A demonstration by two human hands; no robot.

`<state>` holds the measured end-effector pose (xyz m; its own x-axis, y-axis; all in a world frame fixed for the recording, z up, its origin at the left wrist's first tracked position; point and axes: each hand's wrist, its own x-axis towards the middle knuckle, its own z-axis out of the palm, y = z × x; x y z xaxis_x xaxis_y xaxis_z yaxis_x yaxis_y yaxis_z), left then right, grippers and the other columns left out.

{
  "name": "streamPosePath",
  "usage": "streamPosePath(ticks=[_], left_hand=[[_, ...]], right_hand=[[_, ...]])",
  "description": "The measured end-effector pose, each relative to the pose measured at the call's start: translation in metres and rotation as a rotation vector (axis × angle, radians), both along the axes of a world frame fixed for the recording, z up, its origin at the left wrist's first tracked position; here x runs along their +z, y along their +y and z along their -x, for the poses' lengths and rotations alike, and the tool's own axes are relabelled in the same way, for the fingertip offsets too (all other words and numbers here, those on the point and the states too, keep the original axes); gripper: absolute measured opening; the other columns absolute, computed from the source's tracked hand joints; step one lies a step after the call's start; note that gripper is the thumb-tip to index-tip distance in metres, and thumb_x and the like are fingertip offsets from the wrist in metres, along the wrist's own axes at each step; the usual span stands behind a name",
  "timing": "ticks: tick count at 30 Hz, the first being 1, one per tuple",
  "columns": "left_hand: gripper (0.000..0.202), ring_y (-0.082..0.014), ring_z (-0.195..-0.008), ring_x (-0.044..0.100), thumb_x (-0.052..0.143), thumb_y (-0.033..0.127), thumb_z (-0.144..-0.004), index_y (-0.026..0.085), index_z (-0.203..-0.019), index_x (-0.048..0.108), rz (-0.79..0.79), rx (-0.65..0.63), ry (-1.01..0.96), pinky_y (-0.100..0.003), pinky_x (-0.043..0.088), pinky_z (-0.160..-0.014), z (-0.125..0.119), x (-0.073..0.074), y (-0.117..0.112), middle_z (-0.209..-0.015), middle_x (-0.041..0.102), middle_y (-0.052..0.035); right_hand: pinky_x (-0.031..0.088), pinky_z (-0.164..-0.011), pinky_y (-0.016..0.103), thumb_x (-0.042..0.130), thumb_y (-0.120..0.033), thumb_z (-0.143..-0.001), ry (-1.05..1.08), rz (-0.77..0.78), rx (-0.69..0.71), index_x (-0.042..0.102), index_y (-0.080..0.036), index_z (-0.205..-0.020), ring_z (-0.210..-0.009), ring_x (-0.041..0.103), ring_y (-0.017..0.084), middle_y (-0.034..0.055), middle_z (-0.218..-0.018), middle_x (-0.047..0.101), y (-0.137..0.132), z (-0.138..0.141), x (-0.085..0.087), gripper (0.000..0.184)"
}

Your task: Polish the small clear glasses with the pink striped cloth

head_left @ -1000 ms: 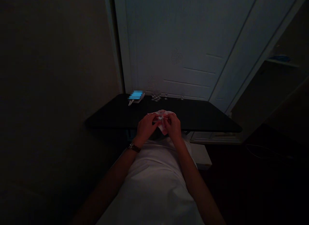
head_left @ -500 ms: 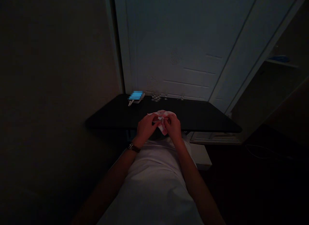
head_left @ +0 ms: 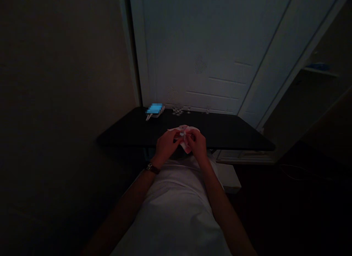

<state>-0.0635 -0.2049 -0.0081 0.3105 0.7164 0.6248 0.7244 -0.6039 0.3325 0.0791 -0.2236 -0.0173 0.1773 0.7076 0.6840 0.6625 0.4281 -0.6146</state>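
Observation:
My left hand [head_left: 166,145] and my right hand [head_left: 199,143] meet over the table's near edge, fingers closed in pinches. Between them they grip a pink-and-white cloth [head_left: 187,149], whose lower corner hangs down. A small, shiny, pale piece [head_left: 182,134], perhaps glass, shows in the folds between my fingertips. The dim light hides its exact shape. A dark strap is around my left wrist.
On the black table [head_left: 220,131], several small stemmed glasses [head_left: 178,111] cluster at the back, with another glass [head_left: 207,111] farther right. A device with a lit blue screen [head_left: 154,109] leans at the back left. Below right sits a white box [head_left: 231,178].
Almost nothing differs. Both hands stay in place on the cloth, with only a slight shift of the fingers and of the pale piece between them.

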Motion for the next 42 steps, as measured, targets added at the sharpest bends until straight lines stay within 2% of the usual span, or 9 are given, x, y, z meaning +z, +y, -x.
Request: streamPosePath(ticks=[7,13,20,25,31,35,42], left_hand=[[0.026,-0.0184,-0.094,0.058,0.052,0.029,-0.08,0.024,-0.105,0.056,0.015,-0.011,-0.011,-0.027,0.046,-0.076,0.0011,0.0005,-0.0005,-0.103,0.064,-0.0021],[0.027,-0.0178,-0.09,0.06,0.053,0.034,-0.08,0.025,-0.105,0.057,0.062,-0.04,-0.051,-0.027,0.046,-0.074,0.0017,-0.0004,0.0024,-0.099,0.065,-0.0015],[0.031,-0.0178,-0.094,0.058,0.054,0.034,-0.08,0.024,-0.109,0.056,0.051,-0.059,-0.051,-0.028,0.045,-0.083,0.0001,0.0014,0.0006,-0.103,0.064,-0.0023],[0.029,-0.0181,-0.1,0.056,0.051,0.031,-0.081,0.023,-0.109,0.056,0.025,-0.049,-0.037,-0.028,0.044,-0.086,0.0007,0.0011,0.0012,-0.109,0.062,-0.0023],[0.029,-0.0177,-0.099,0.056,0.051,0.031,-0.081,0.024,-0.109,0.056,0.01,-0.058,-0.037,-0.028,0.044,-0.084,0.0014,-0.0011,0.0028,-0.107,0.063,-0.0023],[0.029,-0.017,-0.096,0.057,0.053,0.03,-0.08,0.024,-0.108,0.057,0.007,-0.068,-0.053,-0.027,0.045,-0.083,0.0012,-0.0013,0.0034,-0.106,0.063,-0.0017],[0.029,-0.017,-0.092,0.058,0.052,0.033,-0.08,0.025,-0.107,0.058,0.028,-0.014,-0.053,-0.026,0.045,-0.079,-0.0039,0.0028,0.0017,-0.102,0.064,-0.0019]], right_hand=[[0.04,-0.065,0.024,0.048,-0.023,-0.077,-0.009,0.034,-0.022,0.061,-0.018,-0.078,-0.07,0.053,0.014,0.0017,-0.078,0.061,0.0024,-0.0019,-0.0007,0.014],[0.04,-0.066,0.025,0.048,-0.022,-0.076,0.025,0.02,-0.023,0.062,-0.018,-0.082,-0.072,0.054,0.015,0.0025,-0.079,0.062,-0.0009,-0.0001,0.0011,0.016],[0.043,-0.064,0.023,0.045,-0.031,-0.08,0.274,-0.029,0.054,0.06,-0.017,-0.088,-0.073,0.056,0.014,0.0027,-0.081,0.063,-0.0031,0.0022,0.0068,0.022],[0.043,-0.069,0.024,0.047,-0.026,-0.078,0.126,-0.011,0.042,0.062,-0.019,-0.083,-0.077,0.055,0.015,0.003,-0.086,0.064,-0.0008,0.0039,0.0036,0.017],[0.04,-0.067,0.025,0.048,-0.023,-0.077,0.002,0.012,-0.041,0.062,-0.018,-0.079,-0.073,0.053,0.016,0.0029,-0.076,0.061,0.002,0.0007,0.0014,0.015],[0.04,-0.066,0.024,0.046,-0.021,-0.077,-0.012,0.018,-0.04,0.061,-0.018,-0.079,-0.071,0.053,0.015,0.0023,-0.075,0.06,0.0018,-0.0002,0.0021,0.016],[0.04,-0.064,0.024,0.046,-0.021,-0.075,0.02,0.027,-0.026,0.061,-0.017,-0.077,-0.068,0.052,0.014,0.0022,-0.074,0.06,0.0037,-0.0012,0.0001,0.015]])
